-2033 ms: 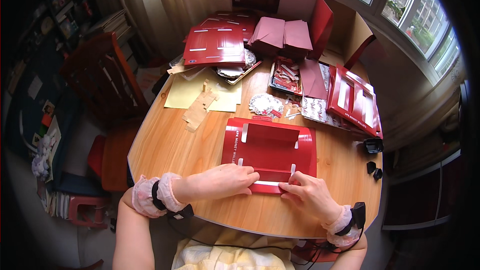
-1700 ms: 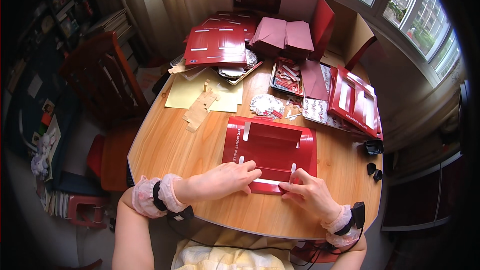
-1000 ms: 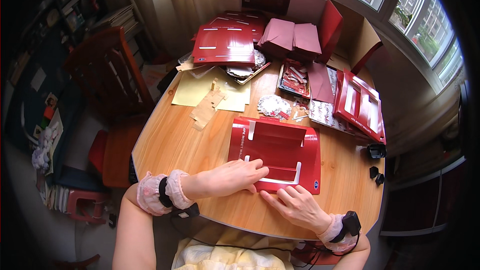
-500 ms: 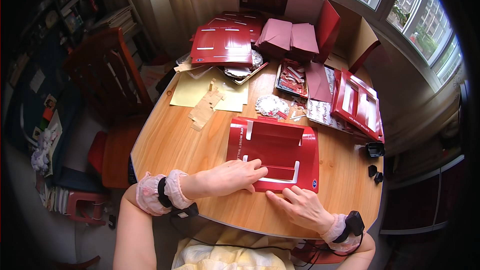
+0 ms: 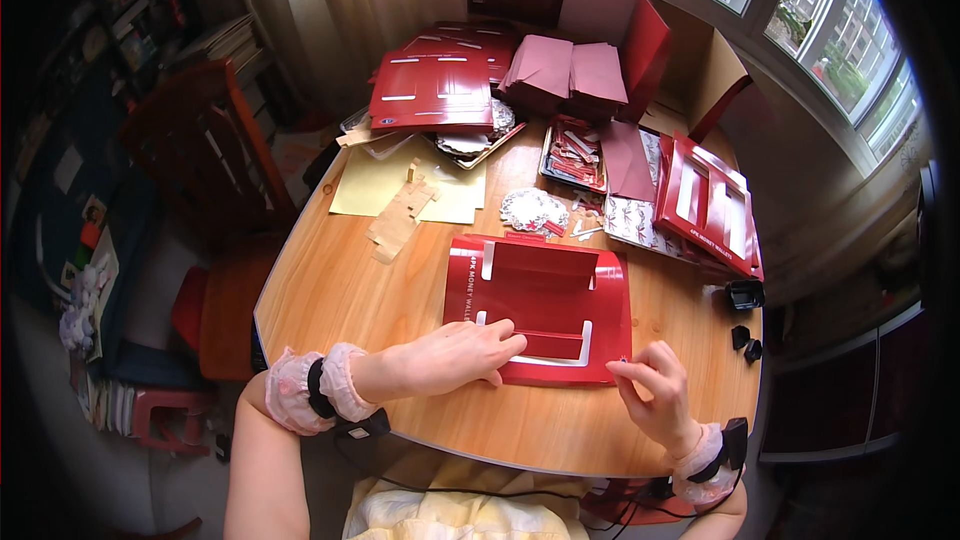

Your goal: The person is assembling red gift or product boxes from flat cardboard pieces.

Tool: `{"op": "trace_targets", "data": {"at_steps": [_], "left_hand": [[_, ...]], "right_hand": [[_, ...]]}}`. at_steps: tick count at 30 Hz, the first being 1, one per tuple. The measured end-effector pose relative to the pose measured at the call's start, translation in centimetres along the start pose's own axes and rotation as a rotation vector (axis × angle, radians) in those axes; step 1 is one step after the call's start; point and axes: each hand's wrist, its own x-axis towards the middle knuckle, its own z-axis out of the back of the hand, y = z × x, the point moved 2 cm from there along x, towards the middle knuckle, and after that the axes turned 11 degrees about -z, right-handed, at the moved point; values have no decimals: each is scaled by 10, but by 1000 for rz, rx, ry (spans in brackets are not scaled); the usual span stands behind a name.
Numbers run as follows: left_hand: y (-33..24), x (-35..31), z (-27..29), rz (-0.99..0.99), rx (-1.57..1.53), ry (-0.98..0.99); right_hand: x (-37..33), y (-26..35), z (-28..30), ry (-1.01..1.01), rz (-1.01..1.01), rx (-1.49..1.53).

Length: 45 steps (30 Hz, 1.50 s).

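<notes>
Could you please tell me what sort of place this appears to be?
Probably a room in a home, judging by the wooden chair, the curtain near the window, and the wooden table holding red card sheets.

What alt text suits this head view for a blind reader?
A person's left hand rests on a slotted red cardboard sheet on a wooden table; the right hand is at the sheet's near right corner. Behind lie pink paper stacks and more red sheets.

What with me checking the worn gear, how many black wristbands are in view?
2: one black wristband over the pink cuff behind the left hand, another over the matching cuff behind the right hand. Both wrists are visible.
</notes>
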Motion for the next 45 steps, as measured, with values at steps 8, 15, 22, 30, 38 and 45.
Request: {"op": "trace_targets", "data": {"at_steps": [8,15,22,30,38,45], "left_hand": [[0,-1,2,12,0,8],[4,-1,0,-30,-2,-10],[7,0,0,-25,-27,-1],[0,-4,28,-242,177,-303],[41,-26,64,375,371,-694],[48,-25,54,615,-30,-505]], "right_hand": [[26,2,-36,308,-6,131],[22,-11,-46,340,-154,285],[21,-12,-44,329,-113,255],[39,-13,-11,-67,-180,264],[34,-31,-24,-14,-379,304],[29,-40,-32,27,-455,458]]}}
